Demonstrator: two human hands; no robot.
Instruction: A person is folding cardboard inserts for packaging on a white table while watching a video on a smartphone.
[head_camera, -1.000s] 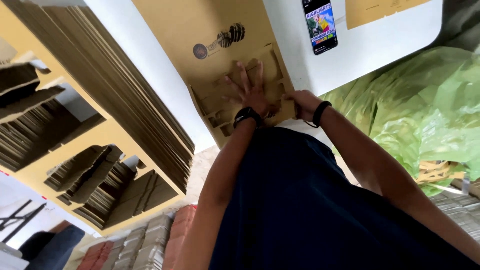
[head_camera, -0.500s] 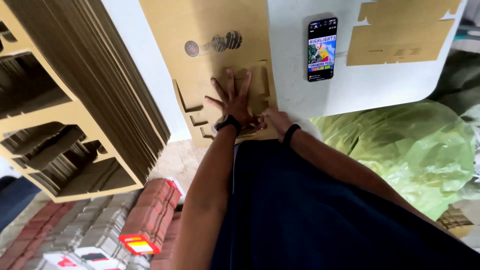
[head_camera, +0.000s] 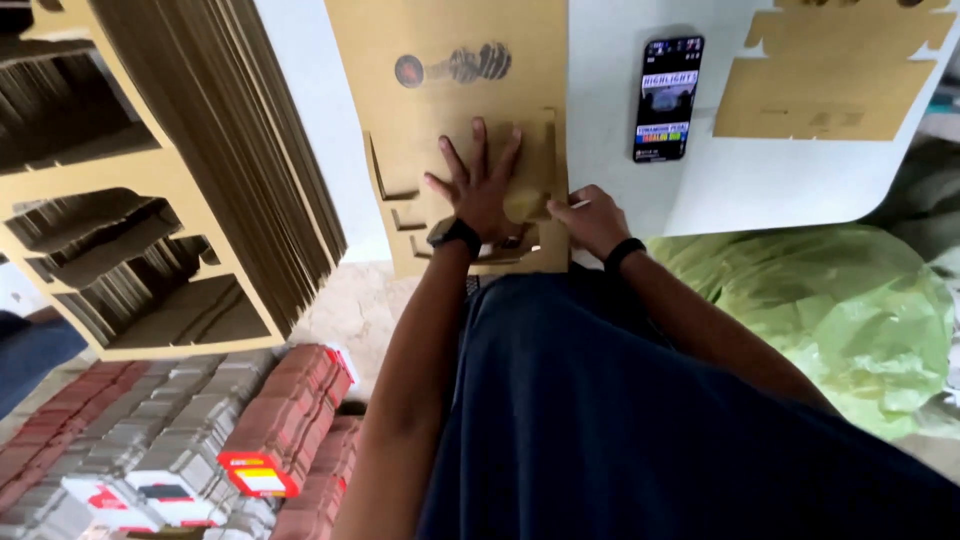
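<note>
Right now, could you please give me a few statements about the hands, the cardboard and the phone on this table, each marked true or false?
1. The left hand lies flat with fingers spread on the cardboard blank. True.
2. The right hand holds the phone. False: the phone lies alone on the white table, and the right hand is at the blank's near right edge.
3. The phone's screen is dark. False: it is lit.
4. A tall stack of flat cardboard blanks stands to the left of the table. True.
5. Both wrists are bare. False: each wears a dark band.
</note>
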